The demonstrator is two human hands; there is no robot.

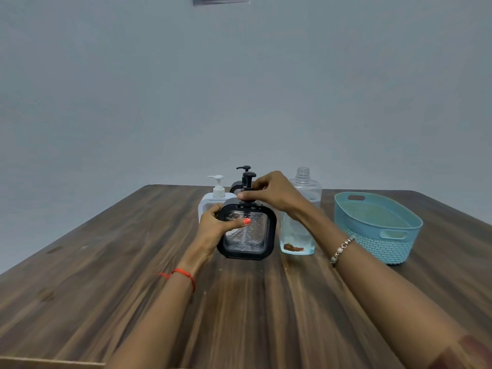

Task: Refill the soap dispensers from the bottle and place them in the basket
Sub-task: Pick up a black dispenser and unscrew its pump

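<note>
The left hand (213,225) grasps the black dispenser (246,230) body on the table; the right hand (271,193) pinches its pump collar (246,199). Hold the body firm and upright, turn only the collar. The bottle (299,225) stands under the right wrist.

We have one head-worn view, looking forward and slightly down across the table (106,262), toward the wall (239,89).

You get soft, even, cool light — no hard shadows, only faint ones under the hands on the table (106,262). Mild sheen on the wood. Wide-angle bending curves the table edges; detail is soft throughout — compression blur.
</note>
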